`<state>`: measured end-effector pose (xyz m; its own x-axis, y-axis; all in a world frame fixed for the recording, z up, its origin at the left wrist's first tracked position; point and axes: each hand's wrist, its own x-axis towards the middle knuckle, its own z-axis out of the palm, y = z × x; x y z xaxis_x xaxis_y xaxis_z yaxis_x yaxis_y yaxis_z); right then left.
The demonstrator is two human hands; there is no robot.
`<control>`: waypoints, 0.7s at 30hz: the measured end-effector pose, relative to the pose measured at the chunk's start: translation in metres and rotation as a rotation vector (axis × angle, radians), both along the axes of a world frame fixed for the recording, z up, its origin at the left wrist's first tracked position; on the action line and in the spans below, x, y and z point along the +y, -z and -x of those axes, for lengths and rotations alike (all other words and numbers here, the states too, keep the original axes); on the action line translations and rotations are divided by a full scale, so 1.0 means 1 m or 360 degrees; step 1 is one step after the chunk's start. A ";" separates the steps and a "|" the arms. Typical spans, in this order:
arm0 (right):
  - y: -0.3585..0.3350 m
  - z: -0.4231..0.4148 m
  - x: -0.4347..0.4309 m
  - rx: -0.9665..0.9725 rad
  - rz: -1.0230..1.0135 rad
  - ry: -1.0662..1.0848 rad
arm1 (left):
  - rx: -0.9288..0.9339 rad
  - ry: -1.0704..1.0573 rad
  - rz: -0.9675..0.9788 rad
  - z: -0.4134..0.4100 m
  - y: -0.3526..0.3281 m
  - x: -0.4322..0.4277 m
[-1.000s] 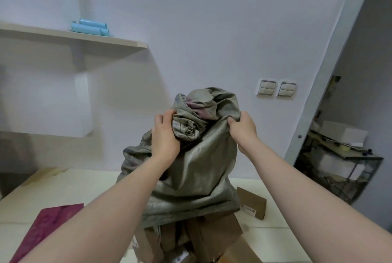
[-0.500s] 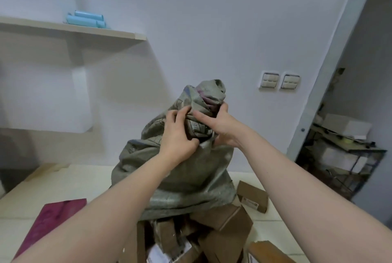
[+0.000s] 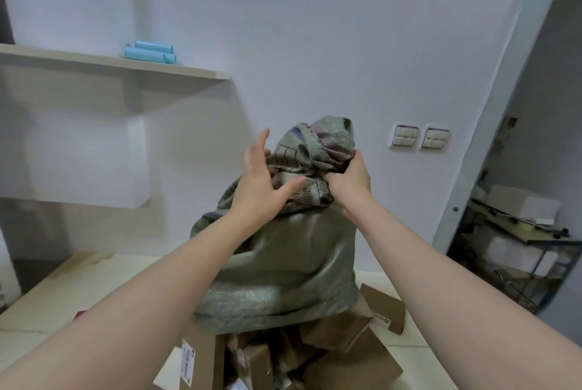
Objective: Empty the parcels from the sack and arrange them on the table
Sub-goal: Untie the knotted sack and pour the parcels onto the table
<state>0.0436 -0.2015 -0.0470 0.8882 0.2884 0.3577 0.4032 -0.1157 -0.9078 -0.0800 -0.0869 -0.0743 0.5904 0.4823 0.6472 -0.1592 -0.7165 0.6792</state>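
At frame centre the grey sack (image 3: 283,263) stands over a heap of brown parcels (image 3: 343,355) at lower centre of the pale counter (image 3: 104,282). The right hand (image 3: 349,178) grips its bunched top. The left hand (image 3: 258,188) is open, fingers spread, just beside that bunch.

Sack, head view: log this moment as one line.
sack: upended, mouth down | left hand: open by bunched top | right hand: gripping bunched top | parcels: piled under sack on table
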 end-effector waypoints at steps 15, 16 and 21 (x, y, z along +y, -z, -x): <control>-0.040 0.010 -0.017 -0.0363 -0.0003 -0.0096 | 0.0560 -0.0304 -0.0045 0.010 -0.011 0.019; -0.039 0.011 -0.020 -0.0406 0.0053 -0.0109 | 0.0565 -0.0322 -0.0060 0.010 -0.014 0.018; -0.020 0.013 -0.030 -0.0591 0.0329 -0.0195 | 0.0468 -0.0230 -0.0168 0.009 -0.026 0.012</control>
<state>0.0309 -0.2317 -0.0271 0.6650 0.4823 0.5702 0.7199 -0.2106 -0.6614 -0.0888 -0.0748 -0.0480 0.6896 0.5139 0.5103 0.1407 -0.7863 0.6016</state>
